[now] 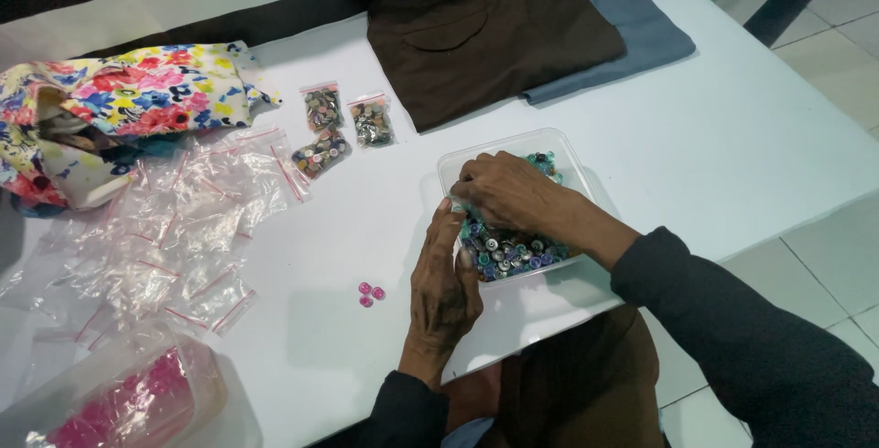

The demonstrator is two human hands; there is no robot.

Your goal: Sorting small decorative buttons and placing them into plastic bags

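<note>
Buttons (513,251) fill a shallow clear plastic tub (569,146) that sits on the white bench (760,128) right of centre: small hard discs in teal, purple and silver, light, smooth and likely to skid or spill if scooped fast, so I judge they are best pinched one or a few at a time by the rim. The right hand (508,194) reaches into the tub with fingers curled down among them; what it pinches, if anything, I cannot tell. The left hand (444,279) rests at the tub's 9 o'clock edge, fingers together against the thin, flexible wall, steadying it. Three pink buttons (370,293) lie loose at 8 o'clock from the tub. Further toward 10 o'clock lie three filled zip bags (341,128), crinkly empty zip bags (174,237) and soft floral cloth (128,100); folded brown fabric (485,36) is at 12 o'clock.
</note>
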